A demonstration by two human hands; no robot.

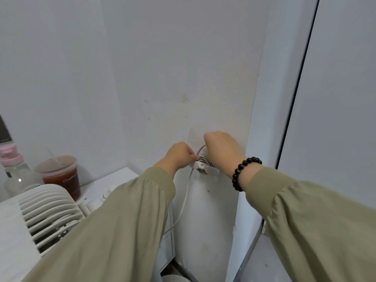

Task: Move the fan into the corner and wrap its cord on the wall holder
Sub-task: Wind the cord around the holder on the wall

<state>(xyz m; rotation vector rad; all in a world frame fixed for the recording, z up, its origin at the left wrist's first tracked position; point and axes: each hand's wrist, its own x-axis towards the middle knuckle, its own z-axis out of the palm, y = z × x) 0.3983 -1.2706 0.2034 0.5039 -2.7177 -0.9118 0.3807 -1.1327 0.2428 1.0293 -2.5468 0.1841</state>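
A white fan (48, 210) with a slatted grille stands on the white table at the lower left, partly hidden by my left sleeve. Its white cord (184, 202) rises from behind the sleeve to a white wall holder (203, 166) low on the wall, where several turns lie wound around it. My left hand (179, 155) pinches the cord at the holder's left side. My right hand (221, 148), with a black bead bracelet on its wrist, is closed on a loop of cord just above the holder and hides part of it.
A lidded cup of brown drink (61, 176) with a straw and a clear bottle with a pink cap (14, 169) stand behind the fan. The table edge (122, 176) meets the wall corner. A door frame (293, 119) runs down the right.
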